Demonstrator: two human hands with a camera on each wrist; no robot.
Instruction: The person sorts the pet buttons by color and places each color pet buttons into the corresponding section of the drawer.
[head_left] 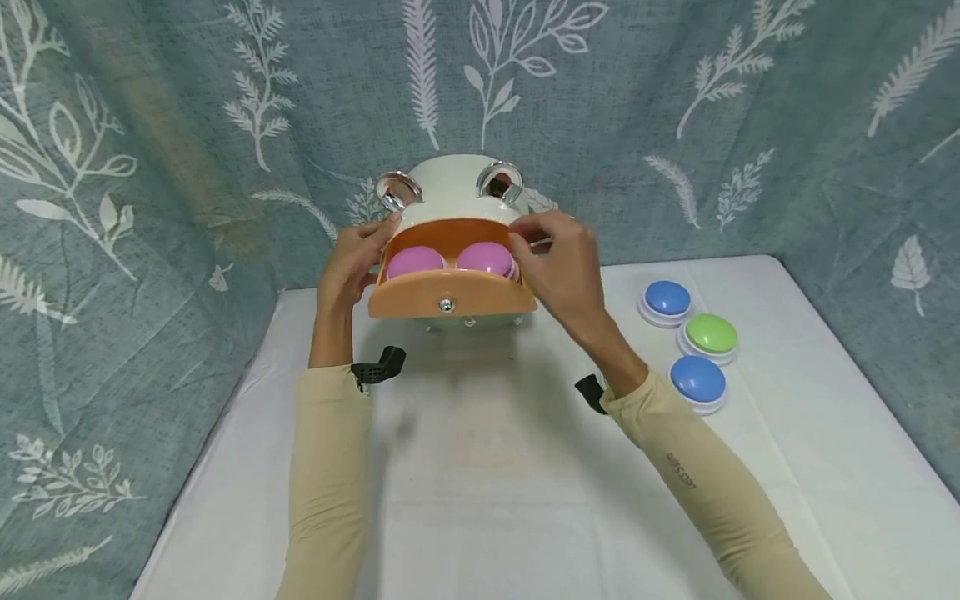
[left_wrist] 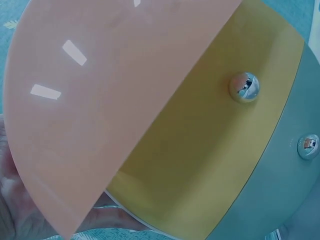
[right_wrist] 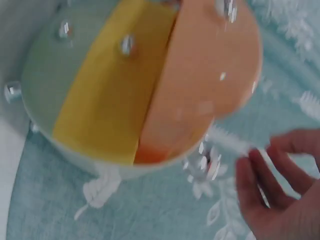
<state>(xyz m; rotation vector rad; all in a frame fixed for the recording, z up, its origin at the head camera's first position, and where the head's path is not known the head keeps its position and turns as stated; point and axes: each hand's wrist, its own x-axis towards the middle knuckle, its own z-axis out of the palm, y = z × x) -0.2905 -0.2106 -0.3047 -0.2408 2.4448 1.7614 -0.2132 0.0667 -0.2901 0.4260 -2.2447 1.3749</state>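
Note:
A frog-shaped storage box (head_left: 459,185) with a cream top and shiny ring eyes stands at the table's back. Its orange front flap (head_left: 405,300) is lowered, revealing two pink-topped round buttons (head_left: 417,260) side by side inside. My left hand (head_left: 351,260) holds the box's left side, thumb near the eye; the flap hides part of this hand in the left wrist view. Beside the box's right edge is my right hand (head_left: 561,262), its fingers loosely bent. In the right wrist view this hand (right_wrist: 282,185) shows apart from the box, nothing between thumb and fingers.
On the table's right side sit two blue-topped buttons (head_left: 667,298) and a green-topped button (head_left: 712,333), all on white bases. A white cloth (head_left: 495,533) covers the table. Leaf-patterned curtains (head_left: 322,92) hang right behind the box and along both sides.

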